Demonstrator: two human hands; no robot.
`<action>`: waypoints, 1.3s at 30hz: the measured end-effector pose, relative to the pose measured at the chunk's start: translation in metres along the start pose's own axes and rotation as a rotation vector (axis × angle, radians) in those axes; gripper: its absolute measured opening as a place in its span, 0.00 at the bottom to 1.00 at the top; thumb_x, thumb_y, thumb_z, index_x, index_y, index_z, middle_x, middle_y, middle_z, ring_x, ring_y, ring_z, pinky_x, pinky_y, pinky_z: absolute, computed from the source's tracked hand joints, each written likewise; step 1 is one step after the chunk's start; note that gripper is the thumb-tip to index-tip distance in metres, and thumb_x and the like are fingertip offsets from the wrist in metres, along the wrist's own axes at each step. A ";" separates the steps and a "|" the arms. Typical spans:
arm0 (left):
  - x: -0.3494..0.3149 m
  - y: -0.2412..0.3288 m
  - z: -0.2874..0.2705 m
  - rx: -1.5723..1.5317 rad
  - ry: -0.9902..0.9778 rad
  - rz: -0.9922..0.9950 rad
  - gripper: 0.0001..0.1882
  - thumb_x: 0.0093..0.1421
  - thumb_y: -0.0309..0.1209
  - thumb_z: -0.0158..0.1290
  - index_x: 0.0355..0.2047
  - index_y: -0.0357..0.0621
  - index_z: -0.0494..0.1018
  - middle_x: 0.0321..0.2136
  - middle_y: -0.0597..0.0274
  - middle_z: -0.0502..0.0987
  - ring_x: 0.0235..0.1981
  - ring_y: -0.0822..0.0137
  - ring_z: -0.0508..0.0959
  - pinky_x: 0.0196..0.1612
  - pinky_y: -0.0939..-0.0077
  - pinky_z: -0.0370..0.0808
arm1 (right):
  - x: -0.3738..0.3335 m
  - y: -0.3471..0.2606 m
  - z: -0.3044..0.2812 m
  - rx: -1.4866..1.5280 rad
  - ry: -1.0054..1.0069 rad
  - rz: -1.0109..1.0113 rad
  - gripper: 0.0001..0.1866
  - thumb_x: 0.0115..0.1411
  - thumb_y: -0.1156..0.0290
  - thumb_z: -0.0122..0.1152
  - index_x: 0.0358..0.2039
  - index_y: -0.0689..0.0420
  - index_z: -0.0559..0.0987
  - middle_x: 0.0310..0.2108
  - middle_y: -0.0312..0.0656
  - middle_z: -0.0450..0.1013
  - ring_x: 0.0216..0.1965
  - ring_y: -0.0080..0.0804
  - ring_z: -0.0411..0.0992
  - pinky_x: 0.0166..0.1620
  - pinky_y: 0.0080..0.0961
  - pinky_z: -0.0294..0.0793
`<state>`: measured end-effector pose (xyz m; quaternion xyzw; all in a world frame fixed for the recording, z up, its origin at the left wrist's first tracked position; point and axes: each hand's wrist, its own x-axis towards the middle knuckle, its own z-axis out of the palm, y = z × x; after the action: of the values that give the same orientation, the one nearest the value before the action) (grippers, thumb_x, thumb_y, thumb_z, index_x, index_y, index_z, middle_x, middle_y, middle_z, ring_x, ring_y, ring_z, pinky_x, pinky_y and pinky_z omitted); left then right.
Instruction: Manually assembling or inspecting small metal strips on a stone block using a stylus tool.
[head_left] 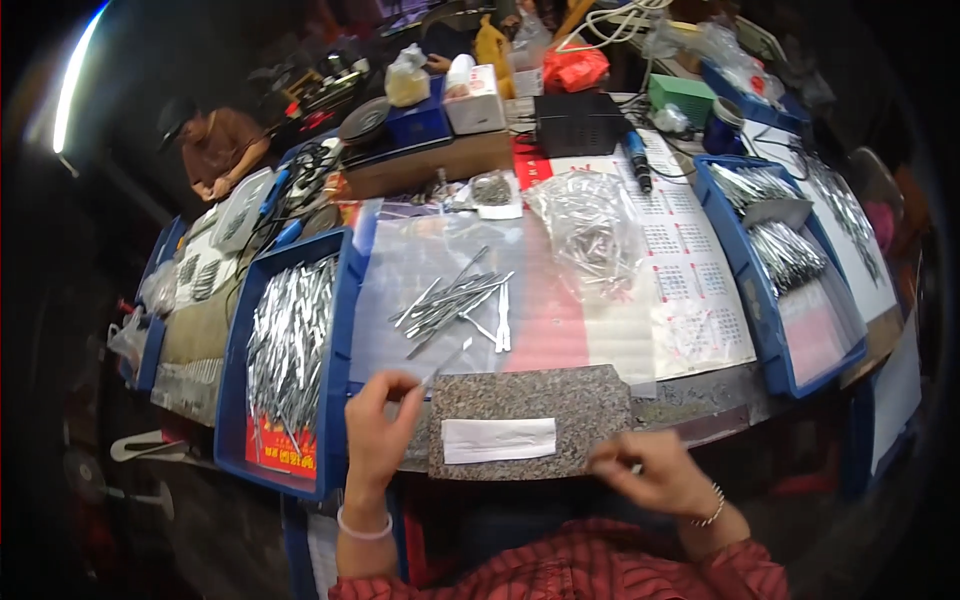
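Note:
My left hand (pixel 378 430) is closed in a pinch at the left edge of a speckled stone slab (pixel 530 388), a thin metal strip (pixel 435 376) sticking up from its fingertips. A folded white strip of paper or cloth (pixel 498 440) lies flat on the slab. My right hand (pixel 655 472) is at the slab's right edge with curled fingers pressed together; whatever they may hold is too small to make out. Beyond the slab, a loose pile of slim silvery metal pieces (pixel 455 305) rests on clear plastic sheeting.
A blue tray (pixel 349 285) of metal pieces stands left; another blue tray (pixel 745 270) with bundled pieces stands right. A plastic bag of pieces (pixel 590 235), a black box (pixel 580 125) and a blue handheld tool (pixel 637 160) lie farther back. Another person (pixel 225 150) sits at far left.

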<state>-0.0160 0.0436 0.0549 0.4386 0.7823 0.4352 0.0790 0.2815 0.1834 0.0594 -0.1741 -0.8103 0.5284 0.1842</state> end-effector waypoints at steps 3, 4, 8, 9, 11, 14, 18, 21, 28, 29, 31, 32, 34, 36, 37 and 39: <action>-0.043 0.014 -0.010 -0.191 0.018 -0.033 0.04 0.54 0.19 0.57 0.31 0.35 0.75 0.25 0.61 0.78 0.27 0.73 0.77 0.34 0.78 0.73 | 0.037 -0.010 -0.028 -0.131 0.205 -0.001 0.07 0.59 0.73 0.62 0.35 0.61 0.79 0.22 0.42 0.75 0.22 0.23 0.73 0.27 0.21 0.71; -0.055 0.016 -0.008 -0.248 0.008 -0.078 0.04 0.54 0.18 0.57 0.30 0.35 0.75 0.25 0.63 0.78 0.27 0.75 0.76 0.33 0.80 0.73 | 0.056 -0.006 -0.034 -0.197 0.276 -0.008 0.07 0.59 0.72 0.62 0.35 0.61 0.79 0.20 0.41 0.73 0.21 0.20 0.71 0.25 0.21 0.68; -0.088 0.029 0.000 -0.632 -0.063 -0.194 0.07 0.52 0.15 0.58 0.31 0.36 0.75 0.28 0.65 0.75 0.29 0.78 0.73 0.32 0.87 0.70 | 0.139 0.026 -0.062 -0.361 0.347 -0.078 0.08 0.58 0.73 0.60 0.35 0.64 0.78 0.26 0.49 0.77 0.25 0.37 0.76 0.31 0.28 0.73; -0.094 0.028 0.001 -0.652 -0.101 -0.176 0.07 0.52 0.15 0.58 0.31 0.36 0.75 0.29 0.65 0.74 0.30 0.78 0.73 0.33 0.87 0.69 | 0.154 0.041 -0.070 -0.427 0.315 -0.021 0.07 0.57 0.73 0.59 0.34 0.64 0.78 0.27 0.51 0.77 0.26 0.42 0.77 0.32 0.31 0.73; -0.102 0.030 0.000 -0.696 -0.153 -0.195 0.07 0.52 0.14 0.59 0.32 0.36 0.76 0.29 0.64 0.74 0.31 0.77 0.73 0.34 0.85 0.69 | 0.175 0.066 -0.075 -0.597 0.265 0.027 0.06 0.55 0.75 0.55 0.30 0.63 0.78 0.29 0.55 0.76 0.31 0.52 0.76 0.35 0.41 0.74; -0.109 0.025 -0.007 -0.701 -0.209 -0.244 0.08 0.51 0.13 0.58 0.32 0.34 0.76 0.31 0.61 0.75 0.33 0.73 0.74 0.37 0.83 0.69 | 0.184 0.094 -0.072 -0.895 0.147 0.126 0.06 0.54 0.76 0.52 0.29 0.62 0.78 0.28 0.54 0.76 0.33 0.54 0.75 0.36 0.46 0.74; -0.116 0.012 -0.009 -0.719 -0.164 -0.210 0.08 0.51 0.14 0.58 0.32 0.33 0.76 0.31 0.60 0.75 0.33 0.72 0.74 0.38 0.83 0.69 | 0.184 0.109 -0.064 -0.989 0.065 0.100 0.07 0.54 0.75 0.51 0.29 0.60 0.78 0.31 0.54 0.76 0.35 0.54 0.75 0.39 0.46 0.74; -0.113 0.012 -0.009 -0.725 -0.168 -0.247 0.07 0.52 0.15 0.58 0.32 0.33 0.77 0.31 0.59 0.75 0.33 0.72 0.74 0.38 0.83 0.68 | 0.187 0.111 -0.062 -1.029 0.074 0.077 0.07 0.53 0.75 0.51 0.28 0.61 0.78 0.32 0.55 0.76 0.35 0.54 0.75 0.39 0.45 0.74; -0.107 0.009 -0.002 -0.735 -0.226 -0.143 0.07 0.57 0.18 0.58 0.36 0.35 0.79 0.32 0.61 0.75 0.35 0.72 0.75 0.37 0.83 0.69 | 0.184 0.110 -0.061 -1.066 0.082 0.073 0.06 0.52 0.75 0.51 0.27 0.61 0.77 0.32 0.55 0.74 0.34 0.55 0.75 0.38 0.45 0.74; -0.107 0.008 -0.001 -0.738 -0.228 -0.136 0.07 0.57 0.18 0.58 0.36 0.35 0.79 0.33 0.61 0.75 0.35 0.72 0.75 0.37 0.83 0.69 | 0.183 0.110 -0.061 -1.081 0.091 0.046 0.06 0.53 0.75 0.51 0.28 0.62 0.76 0.31 0.55 0.73 0.33 0.55 0.75 0.37 0.46 0.74; -0.109 0.008 -0.001 -0.742 -0.228 -0.116 0.06 0.58 0.19 0.58 0.37 0.35 0.78 0.33 0.61 0.75 0.36 0.72 0.75 0.39 0.83 0.69 | 0.182 0.111 -0.060 -1.083 0.091 0.020 0.05 0.53 0.76 0.51 0.30 0.62 0.74 0.31 0.55 0.73 0.33 0.54 0.75 0.37 0.46 0.74; -0.110 0.008 -0.001 -0.740 -0.223 -0.118 0.06 0.58 0.19 0.58 0.37 0.35 0.78 0.33 0.61 0.75 0.36 0.72 0.75 0.39 0.83 0.69 | 0.181 0.110 -0.060 -1.090 0.102 0.008 0.06 0.53 0.76 0.51 0.31 0.62 0.73 0.31 0.54 0.73 0.33 0.54 0.75 0.37 0.46 0.74; -0.113 0.009 -0.001 -0.790 -0.192 -0.139 0.06 0.58 0.18 0.57 0.37 0.35 0.78 0.34 0.60 0.75 0.37 0.71 0.75 0.40 0.83 0.70 | 0.180 0.103 -0.060 -1.071 0.064 -0.008 0.06 0.54 0.76 0.51 0.33 0.62 0.72 0.30 0.54 0.73 0.33 0.54 0.75 0.37 0.46 0.74; -0.116 0.010 -0.001 -0.811 -0.193 -0.157 0.06 0.58 0.18 0.57 0.37 0.35 0.78 0.35 0.60 0.76 0.38 0.71 0.75 0.41 0.83 0.70 | 0.178 0.099 -0.062 -1.057 0.034 -0.015 0.06 0.54 0.76 0.51 0.34 0.62 0.70 0.30 0.53 0.73 0.33 0.53 0.75 0.37 0.46 0.74; -0.117 0.010 0.000 -0.831 -0.193 -0.177 0.06 0.59 0.18 0.56 0.37 0.35 0.78 0.35 0.59 0.76 0.38 0.70 0.76 0.41 0.82 0.70 | 0.178 0.098 -0.061 -1.093 0.011 -0.021 0.06 0.54 0.76 0.51 0.34 0.61 0.70 0.30 0.52 0.74 0.33 0.53 0.75 0.36 0.45 0.74; -0.119 0.011 0.002 -0.836 -0.214 -0.184 0.06 0.58 0.18 0.56 0.37 0.34 0.78 0.35 0.58 0.76 0.39 0.70 0.76 0.42 0.82 0.70 | 0.179 0.101 -0.063 -1.136 -0.001 -0.014 0.06 0.55 0.76 0.51 0.34 0.61 0.70 0.30 0.52 0.74 0.34 0.52 0.75 0.36 0.44 0.75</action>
<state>0.0638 -0.0425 0.0316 0.3401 0.5623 0.6575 0.3686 0.1646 0.3569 0.0106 -0.2402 -0.9685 0.0086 0.0650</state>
